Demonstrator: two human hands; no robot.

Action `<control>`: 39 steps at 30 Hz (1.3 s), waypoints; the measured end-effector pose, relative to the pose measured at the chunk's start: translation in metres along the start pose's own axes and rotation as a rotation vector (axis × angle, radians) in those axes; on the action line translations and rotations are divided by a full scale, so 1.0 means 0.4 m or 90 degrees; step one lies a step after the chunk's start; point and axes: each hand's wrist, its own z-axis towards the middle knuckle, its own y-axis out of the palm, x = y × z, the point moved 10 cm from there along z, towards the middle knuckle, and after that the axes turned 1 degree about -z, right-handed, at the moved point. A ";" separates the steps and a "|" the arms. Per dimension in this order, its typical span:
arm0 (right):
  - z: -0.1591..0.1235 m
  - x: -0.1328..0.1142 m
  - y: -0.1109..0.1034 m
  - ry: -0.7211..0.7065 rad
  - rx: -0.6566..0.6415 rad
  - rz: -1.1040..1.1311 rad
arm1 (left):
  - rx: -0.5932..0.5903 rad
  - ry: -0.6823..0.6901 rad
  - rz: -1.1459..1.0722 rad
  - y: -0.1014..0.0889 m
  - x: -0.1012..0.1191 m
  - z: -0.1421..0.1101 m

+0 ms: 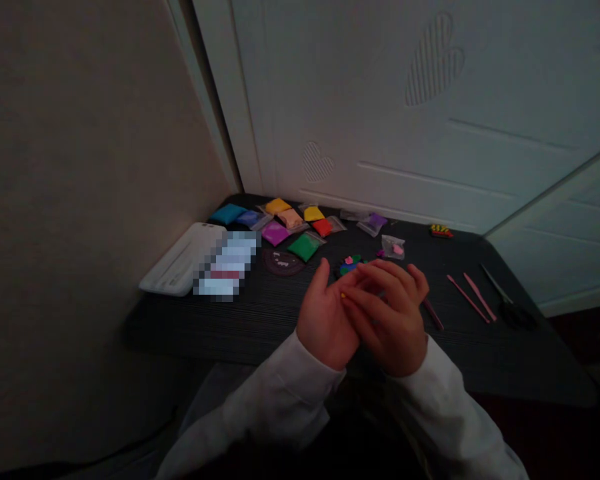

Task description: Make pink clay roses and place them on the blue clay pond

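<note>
My left hand [325,323] is open, palm up, above the near side of the table. Over it, my right hand [393,320] pinches a tiny yellow ball of clay [343,295] between thumb and forefinger, against or just above the left palm. Just beyond my fingers lies a blue and green clay figure [350,265] with a pink piece on top; my hands hide part of it. A dark pink stick [433,313] rests on the table to the right of my right hand.
Clay packets, including a green one [305,247], lie along the back. At left are a white tray [167,267] and a blurred-out flat object [227,267]. Pink tools [469,299] and scissors [510,303] lie right. A white panel [380,100] stands behind the table [205,327].
</note>
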 end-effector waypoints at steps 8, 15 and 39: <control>-0.014 0.021 0.000 0.016 -0.026 0.028 | 0.048 0.016 -0.045 -0.058 -0.004 0.018; -0.008 0.073 -0.055 0.212 0.244 0.346 | 0.097 0.074 -0.055 -0.075 0.009 0.017; -0.057 -0.032 0.029 -0.028 -0.101 0.111 | 0.002 0.183 0.011 -0.004 0.105 -0.012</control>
